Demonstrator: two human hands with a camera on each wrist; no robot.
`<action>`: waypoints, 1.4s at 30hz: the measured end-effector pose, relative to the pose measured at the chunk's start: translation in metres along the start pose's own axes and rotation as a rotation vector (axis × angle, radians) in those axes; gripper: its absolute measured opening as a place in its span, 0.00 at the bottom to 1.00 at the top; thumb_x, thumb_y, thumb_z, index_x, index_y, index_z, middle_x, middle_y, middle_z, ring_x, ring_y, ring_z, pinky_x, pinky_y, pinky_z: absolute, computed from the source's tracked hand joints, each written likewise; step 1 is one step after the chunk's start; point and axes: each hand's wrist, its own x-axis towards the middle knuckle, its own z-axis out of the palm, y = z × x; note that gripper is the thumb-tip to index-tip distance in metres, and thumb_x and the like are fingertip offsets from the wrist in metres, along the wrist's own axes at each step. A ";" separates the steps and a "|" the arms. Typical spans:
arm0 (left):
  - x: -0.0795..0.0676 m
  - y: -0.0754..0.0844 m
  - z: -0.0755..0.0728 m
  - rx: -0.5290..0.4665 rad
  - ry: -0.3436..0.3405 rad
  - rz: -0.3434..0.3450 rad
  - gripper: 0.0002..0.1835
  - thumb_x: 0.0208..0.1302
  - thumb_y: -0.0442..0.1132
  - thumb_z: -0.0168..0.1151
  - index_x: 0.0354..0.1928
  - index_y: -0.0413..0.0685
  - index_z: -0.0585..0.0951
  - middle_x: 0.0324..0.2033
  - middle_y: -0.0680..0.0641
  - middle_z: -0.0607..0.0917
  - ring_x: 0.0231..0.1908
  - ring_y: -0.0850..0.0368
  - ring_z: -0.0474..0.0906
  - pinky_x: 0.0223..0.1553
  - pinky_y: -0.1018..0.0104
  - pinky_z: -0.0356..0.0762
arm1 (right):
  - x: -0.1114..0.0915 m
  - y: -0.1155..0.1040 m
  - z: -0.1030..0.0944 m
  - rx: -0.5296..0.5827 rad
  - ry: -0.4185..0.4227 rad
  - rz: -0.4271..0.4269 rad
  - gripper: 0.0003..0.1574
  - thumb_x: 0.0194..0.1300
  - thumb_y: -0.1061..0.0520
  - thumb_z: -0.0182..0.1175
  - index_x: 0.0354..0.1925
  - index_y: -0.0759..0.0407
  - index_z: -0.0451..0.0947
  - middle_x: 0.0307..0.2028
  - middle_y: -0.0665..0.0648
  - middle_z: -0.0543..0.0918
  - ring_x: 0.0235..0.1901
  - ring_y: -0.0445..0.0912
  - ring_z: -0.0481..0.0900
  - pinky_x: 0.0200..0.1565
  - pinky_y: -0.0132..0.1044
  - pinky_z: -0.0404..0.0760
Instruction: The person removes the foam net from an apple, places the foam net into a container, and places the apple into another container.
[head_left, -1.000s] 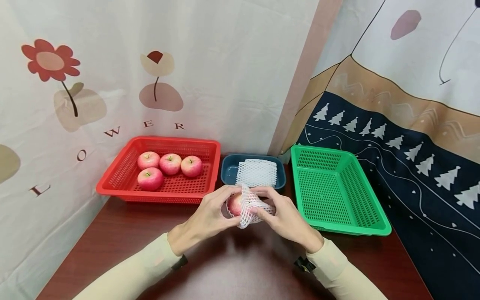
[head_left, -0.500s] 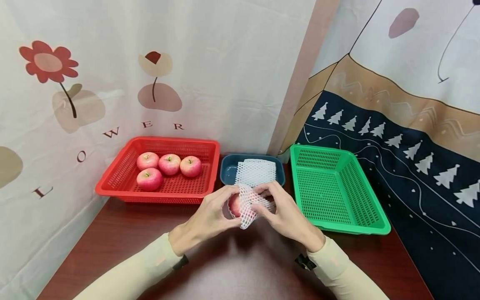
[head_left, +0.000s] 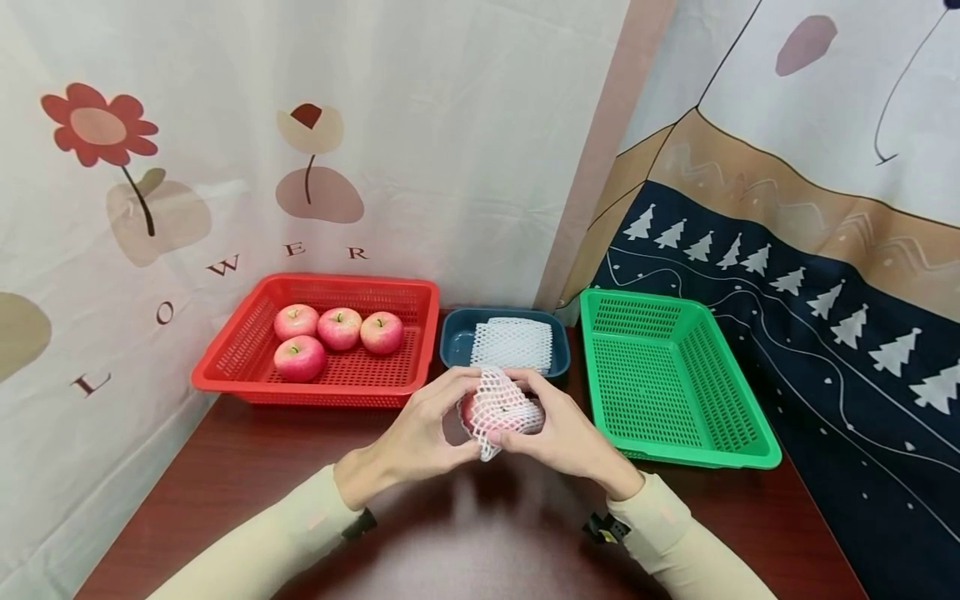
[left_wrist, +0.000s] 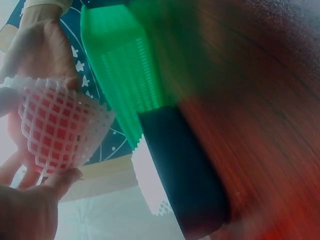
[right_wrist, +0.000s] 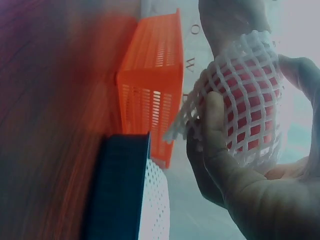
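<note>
An apple (head_left: 468,412) is held between both hands in front of the blue tray, a white foam net sleeve (head_left: 498,404) stretched over most of it. My left hand (head_left: 423,425) grips the apple and the net's edge from the left, thumb below and fingers above. From the other side my right hand (head_left: 564,429) holds the netted apple, its thumb pressing on the mesh. Red skin shows through the foam net (left_wrist: 55,125) in the left wrist view. In the right wrist view, fingers (right_wrist: 215,125) lie along the net, whose loose end flares out past the fruit.
A red basket (head_left: 315,398) at the left holds several apples (head_left: 300,358). Behind the hands, a blue tray (head_left: 454,333) contains flat white foam nets (head_left: 513,343). On the right stands a green basket (head_left: 652,383). Printed curtains hang behind the table (head_left: 480,550).
The net now spreads over more of the apple's right side. My right hand's fingers have shifted from pulling at the mesh to lying around the netted fruit; my left hand stays nearly in place.
</note>
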 end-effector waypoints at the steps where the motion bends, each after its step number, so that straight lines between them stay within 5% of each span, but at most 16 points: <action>1: 0.000 0.000 0.000 -0.002 -0.009 0.001 0.36 0.55 0.34 0.86 0.68 0.45 0.85 0.70 0.43 0.87 0.69 0.47 0.87 0.74 0.61 0.86 | 0.000 0.000 0.001 0.014 -0.003 0.005 0.51 0.70 0.39 0.83 0.82 0.42 0.73 0.67 0.52 0.89 0.59 0.48 0.88 0.61 0.37 0.89; 11: -0.004 0.001 -0.004 -0.071 -0.071 -0.035 0.30 0.71 0.40 0.75 0.74 0.47 0.83 0.75 0.45 0.82 0.73 0.49 0.82 0.75 0.54 0.86 | -0.001 0.000 0.005 0.025 0.041 0.042 0.47 0.67 0.39 0.82 0.78 0.44 0.75 0.59 0.55 0.91 0.51 0.45 0.89 0.50 0.36 0.90; 20: 0.001 0.007 0.003 0.029 0.061 -0.139 0.32 0.63 0.49 0.90 0.68 0.56 0.89 0.80 0.42 0.77 0.79 0.45 0.77 0.77 0.46 0.85 | -0.002 0.001 0.002 -0.045 0.120 0.031 0.46 0.66 0.38 0.84 0.76 0.38 0.76 0.59 0.50 0.92 0.55 0.44 0.89 0.54 0.37 0.88; 29: 0.001 0.005 0.002 -0.264 -0.050 -0.264 0.42 0.67 0.42 0.89 0.81 0.54 0.79 0.74 0.46 0.83 0.70 0.50 0.85 0.60 0.61 0.95 | -0.005 0.000 -0.002 -0.021 0.119 0.024 0.48 0.68 0.37 0.84 0.77 0.35 0.73 0.62 0.51 0.93 0.57 0.44 0.90 0.54 0.37 0.90; 37: 0.002 0.002 -0.001 -0.276 -0.078 -0.281 0.44 0.64 0.37 0.90 0.81 0.50 0.78 0.72 0.44 0.84 0.67 0.50 0.86 0.59 0.63 0.94 | -0.007 0.000 -0.004 -0.037 0.088 -0.045 0.49 0.72 0.36 0.82 0.81 0.30 0.68 0.68 0.49 0.90 0.61 0.42 0.91 0.58 0.38 0.91; 42: 0.003 0.002 -0.001 -0.294 -0.047 -0.253 0.44 0.63 0.34 0.90 0.79 0.47 0.79 0.70 0.43 0.84 0.65 0.51 0.85 0.58 0.63 0.95 | -0.007 -0.001 -0.006 -0.044 0.128 -0.132 0.43 0.78 0.44 0.79 0.81 0.39 0.69 0.76 0.51 0.85 0.66 0.46 0.91 0.64 0.43 0.93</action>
